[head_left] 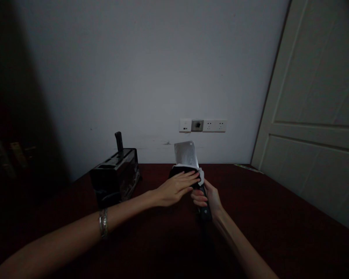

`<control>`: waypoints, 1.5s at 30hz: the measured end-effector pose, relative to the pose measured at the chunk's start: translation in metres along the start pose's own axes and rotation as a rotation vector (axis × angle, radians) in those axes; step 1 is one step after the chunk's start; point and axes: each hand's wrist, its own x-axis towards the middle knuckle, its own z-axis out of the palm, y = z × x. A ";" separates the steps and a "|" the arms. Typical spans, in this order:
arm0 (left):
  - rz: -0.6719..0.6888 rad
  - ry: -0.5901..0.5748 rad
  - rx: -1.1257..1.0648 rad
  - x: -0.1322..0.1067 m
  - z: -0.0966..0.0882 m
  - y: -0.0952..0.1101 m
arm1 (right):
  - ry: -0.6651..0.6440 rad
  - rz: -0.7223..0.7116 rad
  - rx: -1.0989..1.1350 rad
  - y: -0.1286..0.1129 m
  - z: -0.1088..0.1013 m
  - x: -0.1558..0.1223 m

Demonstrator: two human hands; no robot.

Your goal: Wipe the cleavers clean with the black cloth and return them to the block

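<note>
My right hand [211,197] is wrapped round the black handle [205,212] of a cleaver, whose broad metal blade [186,153] points up and away from me. My left hand [174,188] reaches across with its fingers stretched side by side, pressing a black-and-white cloth [201,176] against the lower part of the blade. The cloth covers the blade close to the handle, and its dark part shows beyond my left fingers. Whatever lies beneath my left palm is hidden.
At the left on the dark red table [244,201] stands a black knife block [116,174] with one black knife handle [119,142] sticking up. Wall sockets [215,125] sit behind the cleaver. A thin flat strip [248,168] lies at the back right edge.
</note>
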 end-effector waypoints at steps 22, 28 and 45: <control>-0.165 0.241 0.172 0.045 -0.043 -0.088 | -0.152 0.103 0.023 0.007 0.004 0.005; -0.060 0.266 0.174 0.034 -0.029 -0.086 | -0.135 0.052 0.052 0.000 0.004 0.001; 0.069 0.148 0.077 0.004 0.019 -0.036 | -0.025 -0.022 0.002 -0.014 -0.009 0.000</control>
